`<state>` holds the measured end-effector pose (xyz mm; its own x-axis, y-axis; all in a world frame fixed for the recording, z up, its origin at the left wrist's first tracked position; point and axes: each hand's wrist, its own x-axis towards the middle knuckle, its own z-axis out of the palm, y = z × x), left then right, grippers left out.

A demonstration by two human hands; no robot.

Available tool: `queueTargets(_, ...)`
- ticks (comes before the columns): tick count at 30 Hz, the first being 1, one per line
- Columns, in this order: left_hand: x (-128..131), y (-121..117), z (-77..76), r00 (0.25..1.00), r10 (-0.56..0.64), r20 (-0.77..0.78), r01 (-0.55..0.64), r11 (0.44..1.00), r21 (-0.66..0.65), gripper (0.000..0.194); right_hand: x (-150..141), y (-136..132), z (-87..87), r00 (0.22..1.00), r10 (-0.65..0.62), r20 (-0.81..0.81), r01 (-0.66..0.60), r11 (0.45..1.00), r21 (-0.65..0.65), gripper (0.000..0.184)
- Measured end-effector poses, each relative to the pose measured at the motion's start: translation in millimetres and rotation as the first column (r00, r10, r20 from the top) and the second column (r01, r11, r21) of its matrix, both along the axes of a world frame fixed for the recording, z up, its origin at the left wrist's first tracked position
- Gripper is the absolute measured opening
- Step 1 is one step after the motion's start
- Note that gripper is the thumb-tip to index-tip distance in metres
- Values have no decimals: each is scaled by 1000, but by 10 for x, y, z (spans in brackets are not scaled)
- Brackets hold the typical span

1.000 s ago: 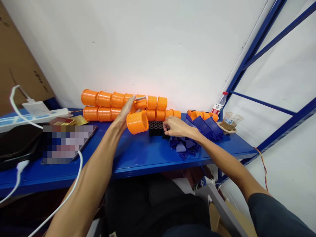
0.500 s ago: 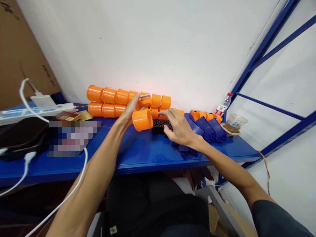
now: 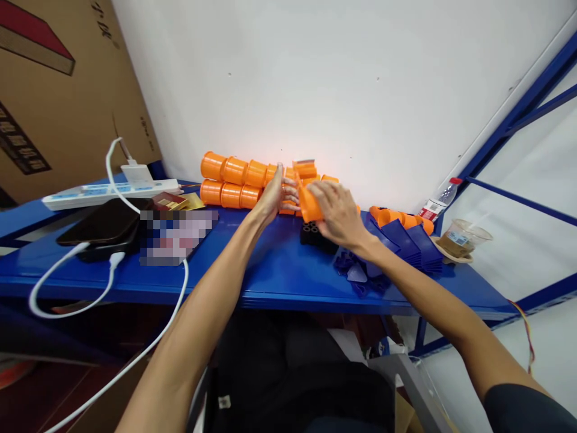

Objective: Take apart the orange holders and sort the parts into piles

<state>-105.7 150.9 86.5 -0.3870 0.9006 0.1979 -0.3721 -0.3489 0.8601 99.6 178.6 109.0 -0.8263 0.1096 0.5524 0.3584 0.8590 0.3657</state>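
Observation:
My right hand [image 3: 340, 218] is closed round an orange plastic cup [image 3: 310, 203], held tilted over the table and slightly blurred. A flat orange piece with a grey edge [image 3: 305, 168] shows just above the cup; whether it is joined to it I cannot tell. My left hand [image 3: 274, 193] is open beside the cup, its fingers stretched towards it and apart, in front of stacked orange cups [image 3: 234, 173] lying on their sides in two rows. Beneath my right hand sits a black block with round holes [image 3: 311, 236], partly covered by the hand.
Blue flat pieces [image 3: 403, 243] and small dark blue scraps [image 3: 358, 270] lie right, before more orange parts [image 3: 401, 218]. A bottle [image 3: 442, 199] and a plastic cup of brown liquid [image 3: 462, 239] stand beyond. On the left are a phone [image 3: 106, 221], power strip [image 3: 110, 192] and white cable [image 3: 183, 288].
The orange cup has gone from my left hand into my right hand, which has closed on it. My left fingers have opened out. The camera view has swung left.

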Motion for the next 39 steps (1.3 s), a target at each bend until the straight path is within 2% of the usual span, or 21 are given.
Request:
queueTargets(4,-67,-57,53,988,139,66,-137,990,-28,61,260,376,295,978,-138,-159,142,990,19,88)
queueTargets(8,-58,-102,94,973,205,104,-206,979,-10,56,464,688,399,945,-253,-208,257,966,-7,85)
queueTargets(12,-12,-139,126,967,226,116,-224,974,-33,54,579,949,384,918,-326,-226,298,943,-149,75)
queueTargets(15,13,-168,146,964,239,115,-234,971,-56,49,606,1158,406,898,-424,-118,369,871,-324,76)
queueTargets(17,21,-181,151,963,248,111,-241,968,-69,48,596,1274,440,909,-417,4,383,830,-406,79)
queueTargets(20,21,-182,146,961,257,103,-250,965,-79,48,532,1376,490,938,-322,132,345,815,-465,76)
queueTargets(23,15,-167,133,960,265,95,-257,963,-87,48,417,1411,512,938,-286,194,345,798,-494,71)
queueTargets(27,7,-150,117,958,275,78,-268,959,-93,50,254,1423,482,917,-299,264,395,774,-495,66)
queueTargets(31,-8,-141,95,962,265,62,-259,962,-92,50,166,1405,390,902,-336,270,429,768,-476,66)
queueTargets(34,-23,-138,78,966,253,50,-248,965,-83,49,183,1377,357,916,-326,235,401,770,-496,72)
queueTargets(36,-28,-137,69,967,251,43,-247,966,-74,50,251,1364,402,934,-291,207,357,759,-544,80)
queueTargets(39,-27,-133,63,966,254,40,-251,966,-65,50,442,1389,592,954,-258,152,294,702,-649,91)
